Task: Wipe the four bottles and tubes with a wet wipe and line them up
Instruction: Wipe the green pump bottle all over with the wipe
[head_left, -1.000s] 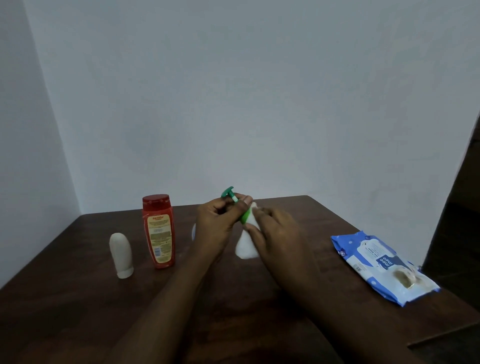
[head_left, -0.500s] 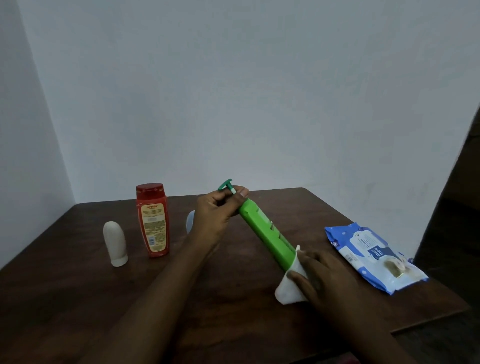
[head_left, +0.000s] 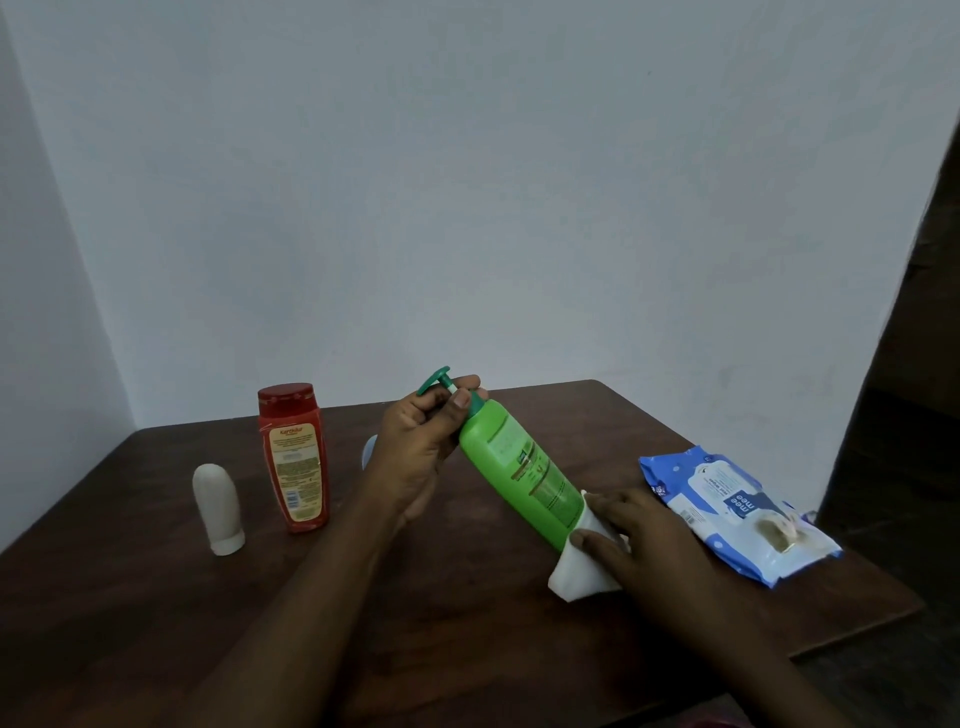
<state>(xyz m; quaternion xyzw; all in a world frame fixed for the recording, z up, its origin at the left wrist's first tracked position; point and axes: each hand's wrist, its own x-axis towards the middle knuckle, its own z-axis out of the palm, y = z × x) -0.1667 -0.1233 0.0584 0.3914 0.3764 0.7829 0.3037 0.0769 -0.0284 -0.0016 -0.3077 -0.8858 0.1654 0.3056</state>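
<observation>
A green pump bottle (head_left: 519, 465) is held tilted above the table, pump end up and to the left. My left hand (head_left: 421, 447) grips its neck just below the dark green pump head. My right hand (head_left: 639, 540) holds a white wet wipe (head_left: 576, 569) wrapped round the bottle's lower end. A red bottle (head_left: 294, 457) with a yellow label stands upright at the left. A white tube (head_left: 217, 509) stands on its cap further left. A pale blue object (head_left: 369, 451) shows only as a sliver behind my left wrist.
A blue and white wet wipe pack (head_left: 732, 509) lies flat at the right, close to the edge of the dark wooden table (head_left: 467, 634). White walls close the far side and the left; a dark gap lies beyond the right edge.
My right hand slid the wipe down the green bottle from the neck to the base, baring the green body. The bottle stayed tilted in my left hand.
</observation>
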